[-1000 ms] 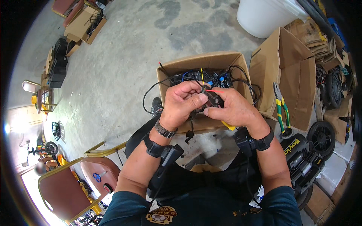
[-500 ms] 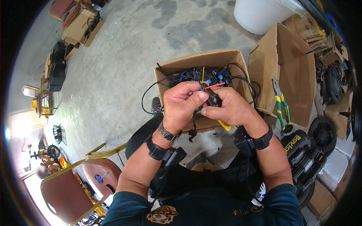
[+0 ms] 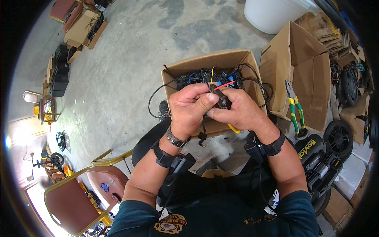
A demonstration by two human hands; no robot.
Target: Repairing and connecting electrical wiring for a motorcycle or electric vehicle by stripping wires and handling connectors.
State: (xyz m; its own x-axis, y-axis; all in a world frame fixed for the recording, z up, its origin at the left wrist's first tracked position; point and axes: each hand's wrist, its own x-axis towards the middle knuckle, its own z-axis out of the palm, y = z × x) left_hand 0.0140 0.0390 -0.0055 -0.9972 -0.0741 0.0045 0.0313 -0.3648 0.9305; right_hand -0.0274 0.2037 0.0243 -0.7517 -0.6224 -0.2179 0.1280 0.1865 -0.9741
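Observation:
Both hands meet above a cardboard box (image 3: 221,55). My left hand (image 3: 191,106) pinches a small dark wired part (image 3: 223,102) between thumb and fingers. Closed on the same part from the other side is my right hand (image 3: 244,110). A red wire (image 3: 224,85) and a thin yellow wire (image 3: 212,74) stick up beside it. A short black lead with a connector (image 3: 202,138) dangles below my left hand. Under my right hand a yellow end (image 3: 234,128) pokes out; what it belongs to is hidden. Tangled cables (image 3: 193,77) fill the box.
An open cardboard box (image 3: 310,79) stands on the right, with green-and-yellow pliers (image 3: 294,106) at its near side. A white bucket (image 3: 264,15) is beyond. Black wheeled equipment (image 3: 321,166) lies at right. Scissors (image 3: 106,185) rest on a chair seat (image 3: 103,177) at left.
My hands stay around the dark part with only slight finger shifts. The red wire now tilts up more steeply, and the yellow end under my right hand shows less.

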